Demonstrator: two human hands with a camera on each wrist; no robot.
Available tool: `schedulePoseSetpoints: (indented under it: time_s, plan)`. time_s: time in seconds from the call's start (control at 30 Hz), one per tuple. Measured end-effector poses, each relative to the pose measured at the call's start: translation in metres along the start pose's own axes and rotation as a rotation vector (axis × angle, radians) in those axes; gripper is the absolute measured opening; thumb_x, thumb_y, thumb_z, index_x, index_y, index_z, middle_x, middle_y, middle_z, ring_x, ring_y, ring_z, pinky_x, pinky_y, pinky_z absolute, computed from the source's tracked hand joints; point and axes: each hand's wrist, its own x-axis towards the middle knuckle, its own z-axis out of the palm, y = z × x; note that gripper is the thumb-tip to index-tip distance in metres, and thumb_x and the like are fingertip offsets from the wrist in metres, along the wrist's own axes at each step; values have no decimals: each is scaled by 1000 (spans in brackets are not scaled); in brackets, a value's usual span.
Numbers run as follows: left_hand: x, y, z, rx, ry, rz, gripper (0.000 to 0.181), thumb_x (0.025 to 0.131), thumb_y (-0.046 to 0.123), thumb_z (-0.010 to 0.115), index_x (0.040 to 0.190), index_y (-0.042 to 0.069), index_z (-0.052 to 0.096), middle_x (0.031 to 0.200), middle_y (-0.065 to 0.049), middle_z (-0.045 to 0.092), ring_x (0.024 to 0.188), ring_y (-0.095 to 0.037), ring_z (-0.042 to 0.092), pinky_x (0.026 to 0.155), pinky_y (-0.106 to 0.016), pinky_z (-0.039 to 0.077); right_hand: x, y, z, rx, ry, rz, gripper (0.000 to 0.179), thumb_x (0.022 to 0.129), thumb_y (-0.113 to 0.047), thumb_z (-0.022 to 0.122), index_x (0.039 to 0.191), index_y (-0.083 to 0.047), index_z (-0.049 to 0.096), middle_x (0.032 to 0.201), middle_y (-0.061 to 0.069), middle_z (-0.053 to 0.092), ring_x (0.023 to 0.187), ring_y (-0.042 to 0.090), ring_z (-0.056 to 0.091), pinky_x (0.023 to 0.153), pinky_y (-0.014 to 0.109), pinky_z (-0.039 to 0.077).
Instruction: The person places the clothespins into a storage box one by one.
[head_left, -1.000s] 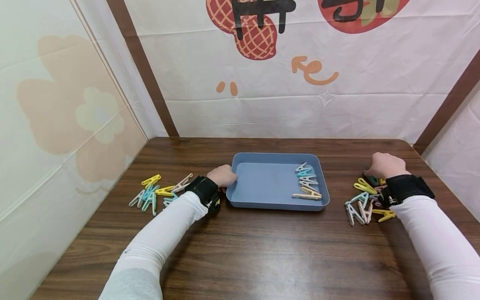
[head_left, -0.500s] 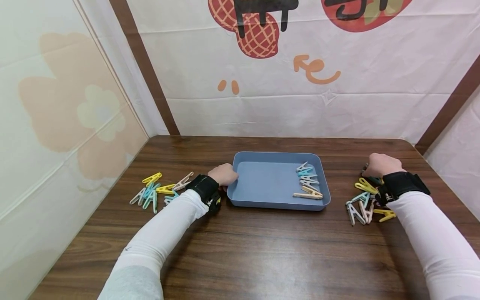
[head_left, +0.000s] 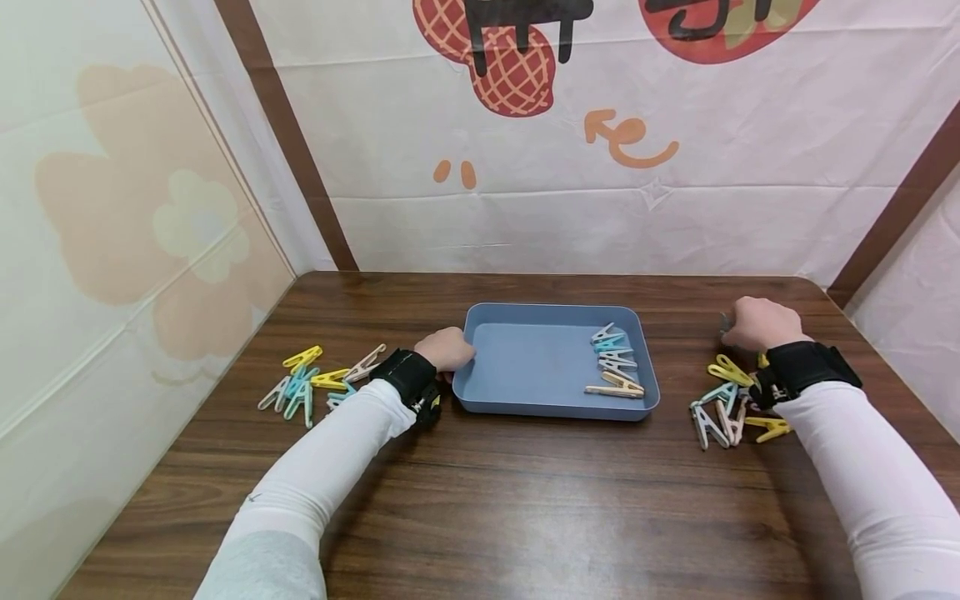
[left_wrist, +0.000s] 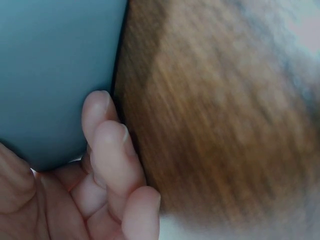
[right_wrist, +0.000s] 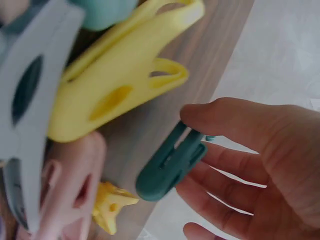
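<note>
My left hand (head_left: 446, 349) grips the left end of a blue tray (head_left: 525, 410). In the left wrist view, curled fingertips (left_wrist: 112, 150) lie along the tray's outer wall (left_wrist: 55, 75), with the thumb on the other side. Between thumb and fingers, my right hand (head_left: 765, 323) pinches a dark green clothespin (right_wrist: 170, 162), seen plainly in the right wrist view. It is beyond a pile of clothespins that includes a yellow clothespin (head_left: 729, 371) and a pale pink one (right_wrist: 75, 190). Inside the tray, several clothespins (head_left: 617, 360) form a column along the right side.
Left of the tray lies another loose group of clothespins, among them a yellow one (head_left: 303, 358) and a turquoise one (head_left: 300, 392). All of this stands on a dark wooden table (head_left: 525, 500). A printed white cloth (head_left: 525, 225) hangs behind the table's far edge.
My right hand has moved slightly up and away from the pile, carrying the dark green clothespin. The left hand and the tray have stayed in place.
</note>
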Motion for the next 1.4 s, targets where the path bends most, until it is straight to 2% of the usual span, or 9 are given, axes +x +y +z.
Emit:
schedulePoseSetpoints:
  time_s: [0.1,0.17,0.33,0.53,0.77,0.87,1.0,1.2,1.4]
  plan:
    - [0,-1,0,-4,0,1,26,96,19,45,87,2,62,65,-11,64,49,-20,59,45,-31,47,2,-4,-4,-6,44,-25,17,80,-13,65,70,-7,54,65,7,52,61,25,49,53,40,39]
    - [0,-1,0,-5,-1,1,26,96,19,45,86,2,62,65,-11,64,49,-20,59,45,-31,47,2,-10,-7,-9,63,-43,13,81,-14,66,80,-3,59,72,10,58,66,27,53,55,43,43]
    - [0,-2,-1,-6,1,1,27,95,19,45,84,2,62,64,-11,64,48,-20,59,45,-30,47,0,-28,-16,-12,84,-102,31,81,-16,68,104,4,62,87,16,64,75,30,59,63,49,47]
    - [0,-1,-2,-4,-1,7,26,96,19,45,85,2,62,64,-11,64,49,-20,59,45,-31,47,-6,-59,-23,-5,81,-194,36,83,-18,70,111,3,62,93,15,64,83,30,60,67,49,47]
    - [-1,-1,-1,-7,-1,-1,27,96,20,45,85,2,63,64,-10,64,48,-19,59,45,-30,47,-21,-100,-23,35,78,-335,33,82,-20,74,109,-3,64,91,7,64,80,23,58,67,44,47]
    - [-1,-1,-1,-11,-2,3,26,96,19,45,87,2,63,64,-10,64,49,-20,59,46,-30,47,-29,-116,-22,57,56,-405,33,82,-20,75,109,-5,65,92,5,65,82,21,59,70,43,47]
    - [-2,0,-1,-12,-1,7,26,96,19,45,87,2,62,64,-11,64,49,-20,59,46,-31,47,-39,-133,-18,76,-13,-482,32,82,-19,77,109,-6,66,91,2,65,83,19,60,70,40,49]
    - [1,-1,0,-3,0,2,26,95,19,44,86,2,62,64,-10,63,49,-20,59,46,-30,46,-48,-146,-11,85,-140,-539,26,81,-22,78,103,-10,69,88,-3,63,79,13,57,69,34,48]
    - [2,-1,1,4,-4,-7,27,96,19,44,84,2,62,63,-10,63,48,-20,58,45,-30,46,-50,-150,0,62,-190,-575,25,79,-22,81,98,-11,69,86,-5,62,78,10,56,68,33,49]
